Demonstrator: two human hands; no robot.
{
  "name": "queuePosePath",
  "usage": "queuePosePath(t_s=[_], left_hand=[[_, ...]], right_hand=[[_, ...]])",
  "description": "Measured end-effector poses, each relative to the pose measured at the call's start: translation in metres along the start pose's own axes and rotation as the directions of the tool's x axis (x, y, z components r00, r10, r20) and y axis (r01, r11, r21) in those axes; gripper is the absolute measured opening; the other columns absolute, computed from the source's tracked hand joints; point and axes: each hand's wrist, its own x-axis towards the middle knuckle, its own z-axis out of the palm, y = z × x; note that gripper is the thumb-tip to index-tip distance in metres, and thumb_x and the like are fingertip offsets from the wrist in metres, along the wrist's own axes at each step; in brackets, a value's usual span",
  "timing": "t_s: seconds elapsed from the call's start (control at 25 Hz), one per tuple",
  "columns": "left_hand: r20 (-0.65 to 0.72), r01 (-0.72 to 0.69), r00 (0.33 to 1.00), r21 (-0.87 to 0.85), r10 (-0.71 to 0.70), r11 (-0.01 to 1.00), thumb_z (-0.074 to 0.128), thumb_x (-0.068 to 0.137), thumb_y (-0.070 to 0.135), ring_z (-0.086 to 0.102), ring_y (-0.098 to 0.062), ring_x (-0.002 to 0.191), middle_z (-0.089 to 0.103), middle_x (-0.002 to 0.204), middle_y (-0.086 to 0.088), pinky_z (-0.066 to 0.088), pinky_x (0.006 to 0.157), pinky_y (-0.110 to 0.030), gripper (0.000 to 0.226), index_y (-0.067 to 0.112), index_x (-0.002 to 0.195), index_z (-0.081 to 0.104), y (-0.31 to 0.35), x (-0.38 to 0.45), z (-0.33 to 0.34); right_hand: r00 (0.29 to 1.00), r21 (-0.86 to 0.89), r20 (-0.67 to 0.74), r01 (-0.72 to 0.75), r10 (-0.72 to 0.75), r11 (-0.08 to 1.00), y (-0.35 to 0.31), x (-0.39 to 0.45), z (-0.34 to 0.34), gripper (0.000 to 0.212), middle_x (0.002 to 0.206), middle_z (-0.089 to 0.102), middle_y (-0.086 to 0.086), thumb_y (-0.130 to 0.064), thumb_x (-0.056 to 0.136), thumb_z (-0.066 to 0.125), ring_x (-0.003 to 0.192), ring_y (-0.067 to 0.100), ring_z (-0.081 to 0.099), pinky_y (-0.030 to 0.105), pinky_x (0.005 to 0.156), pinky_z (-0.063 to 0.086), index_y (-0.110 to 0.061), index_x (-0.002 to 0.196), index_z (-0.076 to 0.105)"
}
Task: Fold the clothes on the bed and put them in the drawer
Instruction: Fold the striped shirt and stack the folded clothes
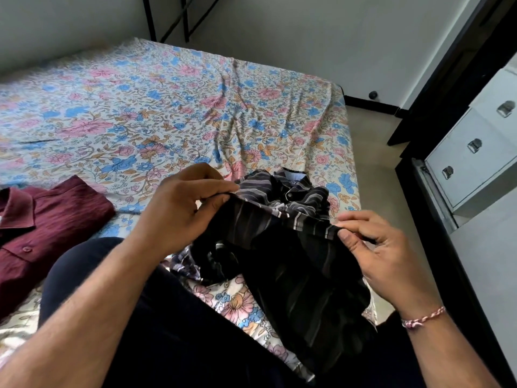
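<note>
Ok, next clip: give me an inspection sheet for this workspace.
Surface: bed, floral sheet, wrinkled.
Job's things: striped shirt lifted, unfolded; maroon shirt lies flat at left; white drawers at right, shut.
Clutter: nothing seen.
Grippers: left hand and right hand each pinch the striped shirt's edge with their fingers.
Cables: nothing seen.
Surroundings: white walls, dark frame by the bed head, thread band on right wrist.

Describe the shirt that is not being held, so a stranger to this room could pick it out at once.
Start at the bed with the flowered sheet. Near its left edge, left of the person's left hand, lies the maroon shirt, flat, collar up, buttons showing. It is one plain colour and untouched, unlike the dark striped shirt that both hands pinch, the right hand at its other end.
</note>
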Motion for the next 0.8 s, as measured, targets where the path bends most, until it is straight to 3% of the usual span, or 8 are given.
queuePosePath(t_s=[0.08,0.2,0.28,0.4,0.56,0.8], left_hand=[[-0.134,0.070,0.988,-0.037,-0.075,0.997,0.075,0.095,0.011,0.068,-0.012,0.087,0.069,0.095,0.007,0.052,0.074,-0.021,0.016,0.019,0.106,0.082,0.003,0.016,0.009],[-0.166,0.258,0.940,-0.225,-0.298,0.939,0.076,0.093,0.008,0.071,-0.001,0.087,0.076,0.091,0.013,0.053,0.078,-0.018,0.023,0.030,0.092,0.081,0.003,0.076,0.016],[-0.185,0.281,0.920,-0.304,-0.346,0.910,0.075,0.094,0.011,0.071,0.003,0.086,0.078,0.092,0.016,0.056,0.081,-0.023,0.022,0.033,0.091,0.081,0.008,0.127,0.007],[-0.356,0.030,0.932,-0.126,-0.073,0.992,0.077,0.091,0.010,0.067,0.001,0.086,0.072,0.093,0.013,0.049,0.082,-0.015,0.018,0.026,0.097,0.083,0.032,0.169,-0.016],[-0.513,-0.234,0.823,0.083,0.243,0.969,0.079,0.089,0.012,0.066,-0.007,0.090,0.071,0.093,0.010,0.049,0.084,-0.021,0.010,0.018,0.096,0.083,0.063,0.139,-0.016],[-0.503,-0.473,0.727,0.128,0.468,0.871,0.076,0.094,0.015,0.065,-0.018,0.077,0.075,0.089,0.002,0.051,0.071,-0.033,0.009,0.012,0.090,0.083,0.089,0.109,0.000]], right_hand=[[0.984,0.139,-0.100,-0.132,0.147,0.981,-0.005,0.016,0.000,0.007,0.102,0.076,-0.010,-0.021,0.091,0.075,0.096,0.008,0.072,0.029,0.087,0.055,-0.024,0.090,0.081],[0.920,0.532,0.088,-0.368,0.383,0.762,-0.034,0.062,-0.004,0.012,0.092,0.075,0.015,-0.013,0.096,0.068,0.077,0.016,0.072,0.026,0.068,0.060,-0.006,0.091,0.075],[0.922,0.589,0.114,-0.363,0.371,0.721,-0.060,0.096,-0.015,0.015,0.086,0.073,0.022,-0.011,0.092,0.070,0.068,0.019,0.070,0.027,0.061,0.061,0.003,0.093,0.071],[0.973,0.584,0.024,-0.199,0.229,0.787,-0.104,0.124,-0.040,0.038,0.087,0.075,0.024,-0.029,0.069,0.083,0.071,0.024,0.070,0.030,0.064,0.062,0.002,0.089,0.075],[0.995,0.619,0.059,-0.100,0.081,0.779,-0.144,0.109,-0.060,0.019,0.083,0.075,0.015,-0.017,0.072,0.073,0.073,0.020,0.071,0.025,0.067,0.061,-0.004,0.085,0.079],[0.987,0.665,0.132,-0.157,0.093,0.730,-0.180,0.077,-0.053,0.015,0.086,0.075,0.022,-0.007,0.076,0.069,0.072,0.023,0.073,0.027,0.065,0.063,0.001,0.086,0.078]])
